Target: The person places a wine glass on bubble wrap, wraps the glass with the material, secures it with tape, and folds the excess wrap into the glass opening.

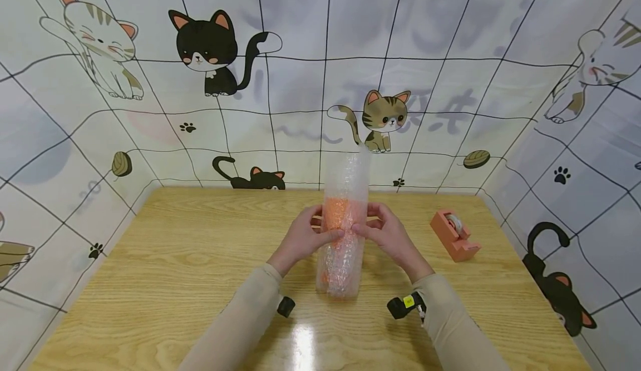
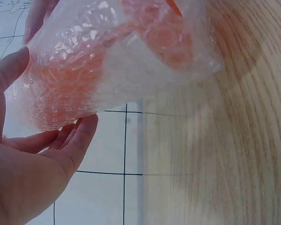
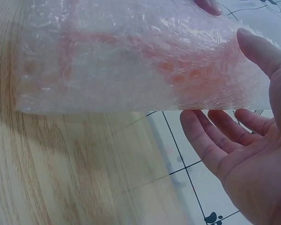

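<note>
A tall roll of bubble wrap (image 1: 343, 271) stands upright over the middle of the table, wound round an orange and pink thing (image 1: 336, 212). Through the cloudy layers the inner thing's kind cannot be told; it looks wider above and narrow lower down. My left hand (image 1: 309, 232) holds the roll from the left, thumb on the near face and fingers round the side. From the right, my right hand (image 1: 388, 235) grips it the same way at about the same height. The wrist views show each hand's fingertips against the film. Whether its bottom touches the wood is unclear.
A pink tape dispenser (image 1: 454, 236) with a roll of clear tape sits at the right of the wooden table (image 1: 200, 248). A cloth printed with cats and grid lines (image 1: 300, 82) hangs behind the table and along both sides.
</note>
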